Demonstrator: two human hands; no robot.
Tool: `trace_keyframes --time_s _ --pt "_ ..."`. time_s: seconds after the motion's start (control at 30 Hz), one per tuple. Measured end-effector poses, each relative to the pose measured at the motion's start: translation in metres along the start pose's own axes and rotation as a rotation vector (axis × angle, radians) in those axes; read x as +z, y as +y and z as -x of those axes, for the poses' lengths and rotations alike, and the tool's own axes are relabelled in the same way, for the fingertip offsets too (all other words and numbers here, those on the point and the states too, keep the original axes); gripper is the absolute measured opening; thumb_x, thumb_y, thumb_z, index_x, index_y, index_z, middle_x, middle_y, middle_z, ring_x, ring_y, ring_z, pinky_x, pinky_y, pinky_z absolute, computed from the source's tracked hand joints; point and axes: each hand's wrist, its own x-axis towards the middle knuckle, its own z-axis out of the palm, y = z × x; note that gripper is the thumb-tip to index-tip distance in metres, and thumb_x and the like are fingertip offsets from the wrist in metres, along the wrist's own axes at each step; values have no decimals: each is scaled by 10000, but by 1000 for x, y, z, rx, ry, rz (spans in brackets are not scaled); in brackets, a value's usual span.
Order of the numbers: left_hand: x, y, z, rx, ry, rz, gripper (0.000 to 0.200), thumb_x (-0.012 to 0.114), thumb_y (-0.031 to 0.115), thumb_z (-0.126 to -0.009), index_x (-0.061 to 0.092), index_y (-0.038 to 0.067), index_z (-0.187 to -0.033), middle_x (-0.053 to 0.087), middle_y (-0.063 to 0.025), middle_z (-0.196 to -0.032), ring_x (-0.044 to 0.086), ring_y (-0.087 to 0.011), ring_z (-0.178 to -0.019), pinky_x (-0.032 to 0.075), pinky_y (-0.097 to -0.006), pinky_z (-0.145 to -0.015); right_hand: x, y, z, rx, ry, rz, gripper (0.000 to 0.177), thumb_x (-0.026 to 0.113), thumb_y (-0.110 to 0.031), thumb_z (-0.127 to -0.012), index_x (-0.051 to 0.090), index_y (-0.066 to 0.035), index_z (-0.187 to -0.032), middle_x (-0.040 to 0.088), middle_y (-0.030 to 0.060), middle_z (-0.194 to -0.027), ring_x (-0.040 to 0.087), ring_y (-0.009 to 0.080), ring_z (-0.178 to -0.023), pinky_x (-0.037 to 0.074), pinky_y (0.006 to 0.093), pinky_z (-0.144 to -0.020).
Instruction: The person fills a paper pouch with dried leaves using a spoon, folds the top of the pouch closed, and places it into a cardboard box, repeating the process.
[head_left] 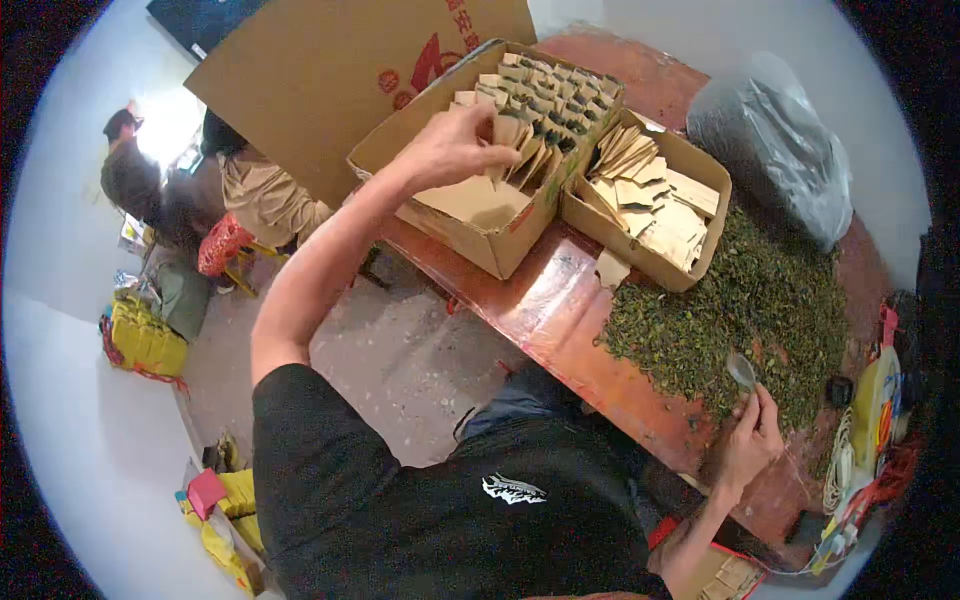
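Left hand (455, 150): at the large cardboard carton (520, 240), with thumb and fingers curled over the near end of the upright paper packets (545, 100). Impossible to tell whether pinching one packet or merely touching several. Packets inside the carton in close rows, mouths up, with dark matter at many openings; judged so packed for mutual support and against spilling.

Right hand (755, 445): pinching the handle of a clear spoon (741, 370) between thumb and fingers, with the bowl at the near side of the leaf pile (720, 320). Held by the handle, presumably to leave the bowl free. Pile spread directly on the reddish surface (555, 310), within easy reach of the spoon.

Between large carton and pile: a smaller open box (610, 235) with flat paper packets (670, 230), some leaning in a stack, others lying loose; probably placed there for access from either side. Beyond the pile, a clear plastic bag (775, 150); contents not distinguishable.

Markings: on the brown cardboard panel (310, 110) behind the carton, red characters and a red emblem, partly cut off by the frame; not readable with confidence. On the black shirt (400, 510), a white logo (513, 489) with lettering too small to read. No legible brand on packets, spoon or bag.
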Motion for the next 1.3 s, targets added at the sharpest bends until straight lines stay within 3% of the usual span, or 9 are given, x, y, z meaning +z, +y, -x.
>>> trace_keyframes --time_s 0.07,0.17,0.33,0.43,0.53,0.63,0.93,1.03,1.3 --pt "4 2 0 38 -131 51 460 842 341 -819 661 -33 -1015 745 -150 -935 724 -216 -836 575 -370 -741 2 4 -1 -14 -11 10 227 595 -62 -1047 733 0 -1216 726 43 -841 626 80 -688 504 249 -621" --pt "22 -13 -18 133 -138 -171 482 859 385 -781 661 -18 -956 732 -181 -904 719 -306 -881 553 -423 -795 5 -6 -2 -60 -10 44 226 597 -77 -1047 736 -3 -1210 706 39 -811 613 85 -664 499 255 -613" --pt "33 2 -29 71 -247 -282 477 850 393 -774 706 -24 -954 744 -235 -967 729 -367 -966 569 -454 -837 7 -10 -4 -81 -30 83 222 599 -81 -1047 733 -1 -1205 720 44 -834 614 86 -664 501 251 -605" --pt "46 -9 -35 178 -126 -387 450 842 351 -779 709 -31 -977 742 -255 -990 725 -392 -998 569 -471 -861 10 -15 -2 50 -34 -5 222 597 -75 -1048 730 -1 -1209 724 41 -840 616 78 -674 493 242 -593" --pt "51 -13 -37 160 -116 -360 407 834 300 -780 697 -32 -973 735 -268 -1002 719 -415 -999 567 -487 -862 11 -5 -1 25 -41 10 223 595 -72 -1048 726 1 -1214 724 39 -839 615 70 -681 484 234 -584" --pt "57 -19 -42 157 -94 -323 378 832 270 -779 684 -29 -958 733 -268 -995 719 -415 -986 568 -486 -857 6 -3 -2 9 -92 85 222 618 -41 -1019 736 4 -1202 762 107 -903 702 143 -698 555 281 -630" --pt "59 -13 -41 118 -90 -289 398 829 236 -777 661 -38 -1012 734 -252 -975 723 -403 -973 563 -478 -860 9 -3 1 11 -79 17 217 628 -44 -1010 737 3 -1192 762 111 -881 714 145 -690 547 296 -612" --pt "58 -16 -39 174 -50 -333 423 832 232 -775 655 -39 -1047 734 -242 -971 723 -394 -971 563 -475 -856 12 -3 1 -93 -47 73 214 631 -36 -1003 736 9 -1184 769 117 -891 727 157 -689 550 305 -603" --pt "53 -17 -35 174 -56 -298 557 837 229 -782 620 -46 -1214 736 -239 -1068 718 -382 -1026 567 -457 -898 11 -6 4 30 -63 0 204 639 -38 -998 741 10 -1169 778 117 -905 735 160 -689 566 298 -627"
